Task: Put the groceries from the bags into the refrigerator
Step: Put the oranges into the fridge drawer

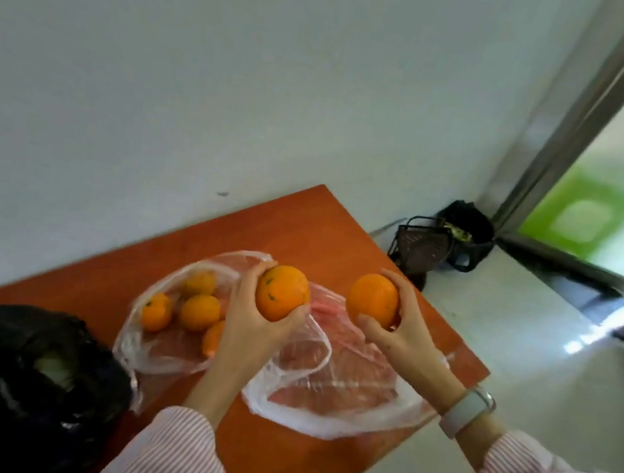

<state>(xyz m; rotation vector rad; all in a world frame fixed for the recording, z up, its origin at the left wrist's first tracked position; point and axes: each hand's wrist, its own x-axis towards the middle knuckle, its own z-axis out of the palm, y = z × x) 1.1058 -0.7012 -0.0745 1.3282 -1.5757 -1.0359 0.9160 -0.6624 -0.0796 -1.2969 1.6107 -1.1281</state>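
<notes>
Head view is showing the left hand (258, 322) gripping one orange (282, 293) and the right hand (397, 333) gripping another (373, 299) above the clear bag (158, 355) on the desk (277, 457), so carrying both firmly, fingers wrapping underneath, is looking wisest.

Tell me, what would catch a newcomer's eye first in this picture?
Two bright oranges held up over the orange-brown table: the left hand grips one orange, the right hand grips another orange. Below them lies a clear plastic bag with more oranges inside, and a black bag sits at the table's near-left end.
</notes>
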